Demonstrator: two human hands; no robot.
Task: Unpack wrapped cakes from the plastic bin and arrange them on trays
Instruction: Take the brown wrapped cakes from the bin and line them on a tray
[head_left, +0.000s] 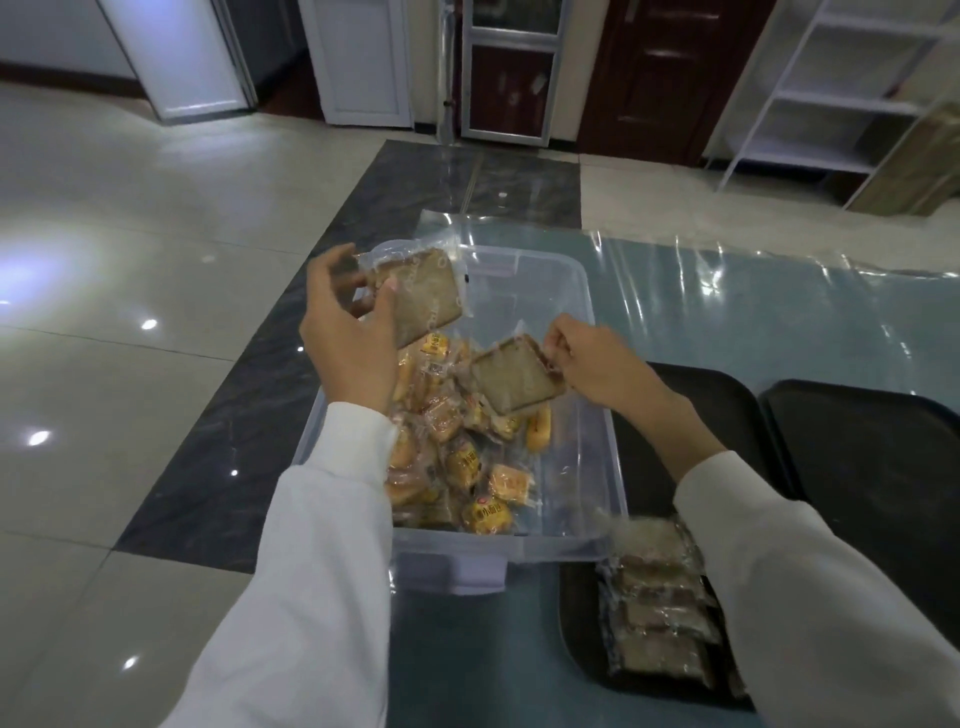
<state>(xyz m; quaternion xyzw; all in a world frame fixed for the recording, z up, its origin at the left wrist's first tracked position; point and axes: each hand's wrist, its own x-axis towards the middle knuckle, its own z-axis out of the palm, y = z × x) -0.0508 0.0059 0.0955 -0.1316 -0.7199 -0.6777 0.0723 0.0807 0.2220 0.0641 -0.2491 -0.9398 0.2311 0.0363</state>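
Note:
A clear plastic bin (587, 291) stands on the table's left end, holding several yellow wrapped cakes (457, 457) heaped on its left side. My left hand (348, 338) grips a flat brown wrapped cake (426, 296) above the bin's far left corner. My right hand (597, 369) pinches the edge of a second brown wrapped cake (514, 382) over the bin's middle. A black tray (582, 654) to the right of the bin carries a row of several brown wrapped cakes (657, 608), partly hidden by my right sleeve.
A second black tray (872, 467) lies further right. The table (779, 312) is blue-green under a clear plastic cover. Its left edge drops to a glossy tiled floor (130, 312). White shelving (831, 93) and doors stand at the back.

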